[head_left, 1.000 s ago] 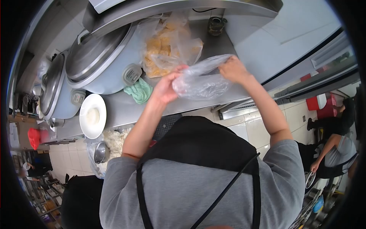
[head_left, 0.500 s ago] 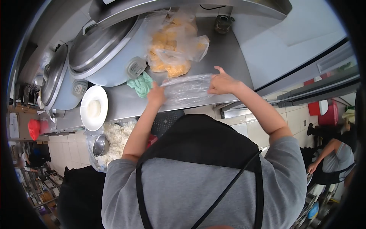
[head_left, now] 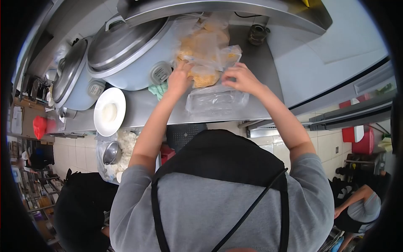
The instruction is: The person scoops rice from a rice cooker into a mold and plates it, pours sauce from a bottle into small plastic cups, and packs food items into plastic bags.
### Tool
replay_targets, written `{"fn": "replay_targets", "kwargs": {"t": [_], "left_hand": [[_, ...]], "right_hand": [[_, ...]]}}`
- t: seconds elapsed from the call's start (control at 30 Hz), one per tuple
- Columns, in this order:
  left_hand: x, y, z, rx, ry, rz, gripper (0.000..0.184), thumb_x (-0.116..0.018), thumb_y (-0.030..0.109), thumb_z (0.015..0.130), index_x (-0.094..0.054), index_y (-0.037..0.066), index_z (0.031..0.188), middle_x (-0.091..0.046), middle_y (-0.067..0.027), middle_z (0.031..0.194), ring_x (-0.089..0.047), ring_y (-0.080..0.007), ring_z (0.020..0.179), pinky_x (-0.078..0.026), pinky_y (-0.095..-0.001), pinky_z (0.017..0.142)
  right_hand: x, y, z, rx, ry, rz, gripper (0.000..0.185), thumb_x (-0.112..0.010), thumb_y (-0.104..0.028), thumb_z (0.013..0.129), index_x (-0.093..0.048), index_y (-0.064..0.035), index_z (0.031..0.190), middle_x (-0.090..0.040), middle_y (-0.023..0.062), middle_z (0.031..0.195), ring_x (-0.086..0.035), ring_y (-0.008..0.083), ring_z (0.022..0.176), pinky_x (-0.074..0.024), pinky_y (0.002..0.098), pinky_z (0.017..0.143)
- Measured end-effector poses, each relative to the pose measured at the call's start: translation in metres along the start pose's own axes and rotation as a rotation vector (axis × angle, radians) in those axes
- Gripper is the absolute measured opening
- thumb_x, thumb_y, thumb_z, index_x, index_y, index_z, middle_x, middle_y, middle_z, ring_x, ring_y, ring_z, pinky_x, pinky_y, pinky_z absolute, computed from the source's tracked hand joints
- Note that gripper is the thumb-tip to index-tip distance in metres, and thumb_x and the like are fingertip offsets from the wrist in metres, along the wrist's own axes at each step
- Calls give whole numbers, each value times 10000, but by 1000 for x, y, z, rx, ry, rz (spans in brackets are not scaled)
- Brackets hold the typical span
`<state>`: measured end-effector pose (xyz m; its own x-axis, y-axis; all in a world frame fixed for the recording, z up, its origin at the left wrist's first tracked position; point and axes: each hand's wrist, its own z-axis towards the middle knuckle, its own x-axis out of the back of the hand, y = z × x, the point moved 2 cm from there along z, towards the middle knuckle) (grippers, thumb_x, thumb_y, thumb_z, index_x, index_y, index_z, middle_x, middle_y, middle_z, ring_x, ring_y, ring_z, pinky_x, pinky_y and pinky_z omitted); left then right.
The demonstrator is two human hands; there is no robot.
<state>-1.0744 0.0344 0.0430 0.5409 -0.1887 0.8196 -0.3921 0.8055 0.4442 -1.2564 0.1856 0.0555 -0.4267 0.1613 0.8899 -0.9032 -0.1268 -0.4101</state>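
Observation:
A clear plastic bag [head_left: 216,102] lies flat on the steel counter [head_left: 260,105], with neither hand holding it. Behind it sits a translucent bag of orange-yellow food pieces [head_left: 204,77]. My left hand [head_left: 180,77] is at that bag's left side, fingers apart and touching or nearly touching it. At the bag's right side is my right hand [head_left: 240,78], its thumb and fingers curved with a gap between them. A green cloth [head_left: 158,90] lies left of my left hand, partly hidden by my wrist.
Two large lidded cookers [head_left: 126,46] [head_left: 69,80] stand on the left. A white oval plate [head_left: 109,119] holds a round white item. Below it, a rice container holds a metal bowl [head_left: 112,153]. A jar [head_left: 257,35] stands at the back. Co-workers are at the lower left and right.
The clear bag was held stretched between both hands and now rests on the counter. Both hands have let go of it and moved up to the food bag. The view has shifted slightly.

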Motion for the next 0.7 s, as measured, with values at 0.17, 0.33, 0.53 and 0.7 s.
{"fn": "replay_targets", "kwargs": {"t": [0.17,0.33,0.53,0.7], "left_hand": [[-13,-8,20,-152,-12,291,131,-595,80,683,-613,68,812,-462,-130,1141,-544,-304,897,-483,-382,704],[59,0,39,-122,181,286,59,-581,88,724,-602,54,768,-554,-153,998,-586,-280,709,-486,-355,655],[109,15,60,110,-42,-549,80,-609,51,753,-546,6,733,-597,-36,735,-548,-86,706,-437,-221,695],[120,42,58,-35,-90,-743,112,-640,6,707,-541,11,758,-594,-58,816,-553,-100,748,-437,-219,713]], "right_hand": [[-17,-14,57,134,262,-557,142,-583,-163,722,-631,-138,853,-574,26,930,-480,219,997,-335,390,871],[39,-18,80,-6,184,-643,162,-569,-176,734,-640,-106,862,-567,58,877,-506,245,940,-403,363,774],[98,-45,79,-174,220,-21,200,-610,-159,717,-616,-26,866,-575,86,858,-544,278,821,-433,325,759],[76,-79,86,235,642,33,218,-588,-224,740,-602,-64,886,-594,93,863,-547,274,872,-358,389,883]]}}
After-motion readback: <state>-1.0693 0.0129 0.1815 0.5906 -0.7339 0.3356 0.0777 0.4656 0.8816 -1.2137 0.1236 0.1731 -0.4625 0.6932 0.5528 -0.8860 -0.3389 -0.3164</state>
